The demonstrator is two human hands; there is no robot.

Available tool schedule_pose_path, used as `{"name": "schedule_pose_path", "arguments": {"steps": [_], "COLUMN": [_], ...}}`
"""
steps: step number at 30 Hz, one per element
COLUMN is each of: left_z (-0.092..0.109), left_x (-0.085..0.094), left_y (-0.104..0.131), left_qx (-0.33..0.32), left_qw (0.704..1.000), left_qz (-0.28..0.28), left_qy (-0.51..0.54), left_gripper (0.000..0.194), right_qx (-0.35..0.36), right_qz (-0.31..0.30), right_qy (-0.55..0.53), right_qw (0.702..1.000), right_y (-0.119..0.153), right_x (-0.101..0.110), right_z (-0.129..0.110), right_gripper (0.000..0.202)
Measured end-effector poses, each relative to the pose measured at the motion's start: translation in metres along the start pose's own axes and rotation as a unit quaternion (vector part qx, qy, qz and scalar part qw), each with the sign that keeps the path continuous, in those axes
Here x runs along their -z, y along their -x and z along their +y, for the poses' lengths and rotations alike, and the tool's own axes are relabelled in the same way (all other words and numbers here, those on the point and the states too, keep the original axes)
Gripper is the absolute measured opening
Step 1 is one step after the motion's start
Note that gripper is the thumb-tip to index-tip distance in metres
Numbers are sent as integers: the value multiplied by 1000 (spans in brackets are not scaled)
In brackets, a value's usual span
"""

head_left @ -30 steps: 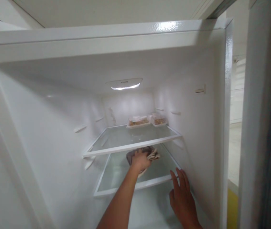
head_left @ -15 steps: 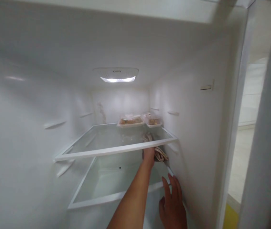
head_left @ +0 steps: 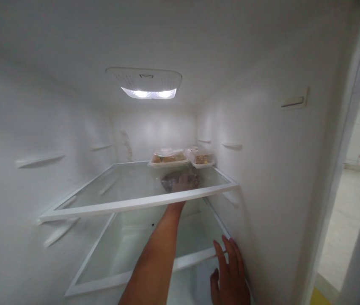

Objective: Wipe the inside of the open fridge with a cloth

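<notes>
My left hand (head_left: pixel 182 183) reaches in under the upper glass shelf (head_left: pixel 132 207) and shows blurred through the pane. It presses a dark, crumpled cloth (head_left: pixel 169 181) up near the underside of that shelf; the exact contact is hard to make out. Low on the right, my right hand (head_left: pixel 230 271) is open with fingers stretched out. Its fingertips are at the right end of the front rim of the lower glass shelf (head_left: pixel 195 258), and nothing is in it.
Two clear-lidded food trays, a left one (head_left: pixel 169 157) and a right one (head_left: pixel 201 159), stand at the back of the upper shelf. A lit lamp (head_left: pixel 148 91) is in the fridge ceiling. Shelf ribs (head_left: pixel 40 160) jut from the side walls.
My left hand and the cloth have moved left from the right wall, closer beneath the upper shelf. The view has come nearer. My right hand has stayed by the lower shelf's rim.
</notes>
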State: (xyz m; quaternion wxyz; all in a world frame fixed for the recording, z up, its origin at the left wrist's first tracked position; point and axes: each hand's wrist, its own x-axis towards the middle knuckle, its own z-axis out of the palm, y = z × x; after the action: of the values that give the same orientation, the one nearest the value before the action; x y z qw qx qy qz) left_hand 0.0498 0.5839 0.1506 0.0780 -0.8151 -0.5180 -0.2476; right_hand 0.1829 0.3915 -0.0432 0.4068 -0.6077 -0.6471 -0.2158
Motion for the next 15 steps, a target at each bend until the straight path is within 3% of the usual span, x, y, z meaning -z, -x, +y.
{"name": "schedule_pose_path", "arguments": {"steps": [3, 9, 12, 15], "left_z": [-40, -110, -132, -138], "left_x": [13, 53, 69, 73], "left_y": [16, 49, 67, 85], "left_qx": [5, 98, 154, 166], "left_qw": [997, 982, 968, 971], "left_qz": [-17, -12, -4, 11], "left_qy": [-76, -162, -198, -171], "left_gripper": [46, 48, 50, 52], "right_qx": [1, -8, -9, -11], "right_qz": [-7, 7, 7, 4], "right_qy": [1, -9, -16, -24], "right_qw": [1000, 1000, 1000, 1000], "right_y": [0, -3, -3, -3], "right_x": [2, 9, 11, 12], "right_z": [0, -8, -10, -9], "right_gripper": [79, 70, 69, 70]}}
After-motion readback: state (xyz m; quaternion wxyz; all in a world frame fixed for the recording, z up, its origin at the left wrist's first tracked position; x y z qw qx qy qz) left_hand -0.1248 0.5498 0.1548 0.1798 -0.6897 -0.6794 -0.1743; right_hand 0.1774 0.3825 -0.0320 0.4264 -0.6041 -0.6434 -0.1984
